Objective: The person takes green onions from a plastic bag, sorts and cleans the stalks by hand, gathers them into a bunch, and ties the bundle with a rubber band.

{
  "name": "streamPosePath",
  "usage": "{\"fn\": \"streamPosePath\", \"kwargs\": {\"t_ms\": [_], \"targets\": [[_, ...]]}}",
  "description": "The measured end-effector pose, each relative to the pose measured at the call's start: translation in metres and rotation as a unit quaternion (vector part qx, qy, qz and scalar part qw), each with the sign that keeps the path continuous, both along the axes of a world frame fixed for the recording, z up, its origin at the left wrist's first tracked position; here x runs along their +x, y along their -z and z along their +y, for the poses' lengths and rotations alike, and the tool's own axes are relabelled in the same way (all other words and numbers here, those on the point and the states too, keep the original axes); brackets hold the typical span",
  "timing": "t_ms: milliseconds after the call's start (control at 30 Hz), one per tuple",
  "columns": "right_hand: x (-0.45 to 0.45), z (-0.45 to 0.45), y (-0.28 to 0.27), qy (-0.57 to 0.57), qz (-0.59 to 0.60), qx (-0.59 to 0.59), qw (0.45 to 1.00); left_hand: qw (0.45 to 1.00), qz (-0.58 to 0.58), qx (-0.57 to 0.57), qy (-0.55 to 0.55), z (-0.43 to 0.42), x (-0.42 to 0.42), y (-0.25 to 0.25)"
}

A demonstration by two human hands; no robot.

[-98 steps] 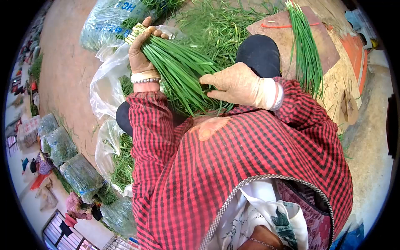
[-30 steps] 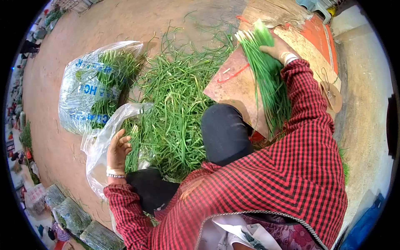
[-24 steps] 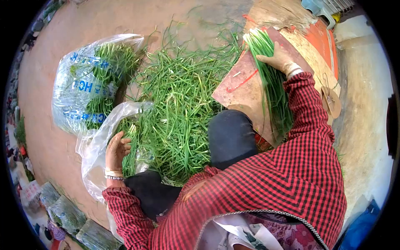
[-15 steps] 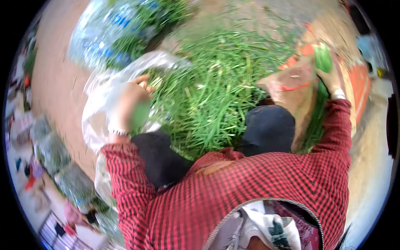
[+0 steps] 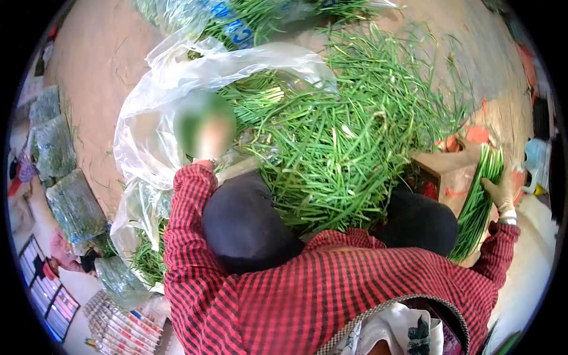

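My right hand (image 5: 500, 194) is at the far right, its thumb across a long bunch of green garlic chives (image 5: 477, 204) that leans beside a box-like stand (image 5: 449, 168). Its other fingers wrap behind the bunch. On the left, my left hand (image 5: 214, 135) is over the opening of a clear plastic bag (image 5: 139, 127). A blurred patch hides its fingers and whatever they touch. Just beyond it, chives with pale cut ends (image 5: 266, 96) lie at the bag's mouth. A large loose heap of chives (image 5: 349, 136) spreads over the floor between my hands.
My dark-clad knees (image 5: 248, 222) border the heap. Another filled plastic bag with blue print (image 5: 228, 23) lies at the top. Wrapped green bales (image 5: 76, 204) line the left side, near a stack of flat printed packs (image 5: 127, 322). A light blue plastic item (image 5: 536, 160) stands at the far right.
The view has shifted, so the heap, stand and bunch appear lower and further right. My left hand's fingers, visible earlier beside the stalks, are now blurred out. My right hand stays on the bunch.
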State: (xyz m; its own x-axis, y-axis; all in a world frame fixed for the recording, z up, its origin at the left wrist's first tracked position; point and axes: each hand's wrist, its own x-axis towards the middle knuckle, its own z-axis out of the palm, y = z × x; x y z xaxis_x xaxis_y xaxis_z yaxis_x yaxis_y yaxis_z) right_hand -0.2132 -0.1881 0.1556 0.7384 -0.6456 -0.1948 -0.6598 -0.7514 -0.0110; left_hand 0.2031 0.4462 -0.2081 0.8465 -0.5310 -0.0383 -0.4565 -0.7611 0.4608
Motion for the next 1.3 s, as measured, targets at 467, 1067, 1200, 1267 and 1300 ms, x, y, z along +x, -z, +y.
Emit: {"fn": "streamPosePath", "kwargs": {"t_ms": [467,1067,1200,1267,1300], "targets": [[0.464,0.305,0.269,-0.342,0.035,0.213,0.914,0.974,-0.161,-0.137,0.077,-0.039,0.14,-0.101],[0.48,0.304,0.387,-0.491,0.21,0.056,0.844,0.976,0.071,0.178,0.106,-0.086,0.023,-0.018],[0.466,0.352,0.294,-0.255,0.29,0.116,0.915,0.976,0.014,0.181,0.122,-0.087,0.019,-0.019],[0.438,0.353,0.297,-0.264,0.202,0.149,0.931,0.975,-0.016,0.172,0.138,-0.085,0.018,-0.019],[0.412,0.348,0.3,-0.315,0.033,0.246,0.916,0.973,-0.048,0.162,0.156,-0.086,0.018,-0.018]]}}
